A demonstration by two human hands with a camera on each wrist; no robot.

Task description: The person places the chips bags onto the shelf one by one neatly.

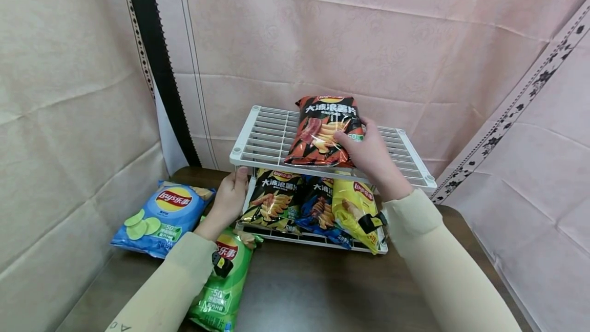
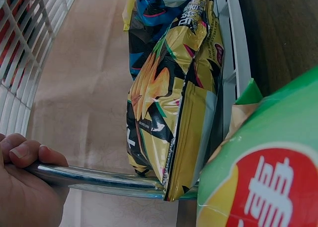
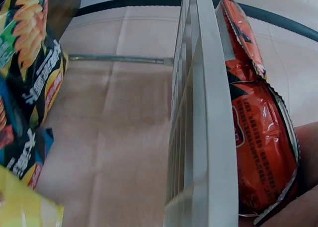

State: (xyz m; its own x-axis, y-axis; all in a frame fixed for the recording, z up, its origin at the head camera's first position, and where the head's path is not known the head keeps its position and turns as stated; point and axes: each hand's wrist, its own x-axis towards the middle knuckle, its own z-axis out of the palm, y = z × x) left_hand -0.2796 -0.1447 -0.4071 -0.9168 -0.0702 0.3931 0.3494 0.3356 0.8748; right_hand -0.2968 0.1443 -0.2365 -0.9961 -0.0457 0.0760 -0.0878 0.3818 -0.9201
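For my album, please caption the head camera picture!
Right grip holds a red chip bag at the white rack's top shelf; left grip holds a corner post.

The glossy red-and-black foil chip bag carries white lettering. The slatted plastic shelf is white. Black floral patterning bands the pale pink cloth backdrop.

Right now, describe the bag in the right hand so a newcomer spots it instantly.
Find the white rack on the brown table. At its upper shelf, the right hand grips a chip bag. It's red and black, unlike the gold bag, blue bag and yellow bag below.
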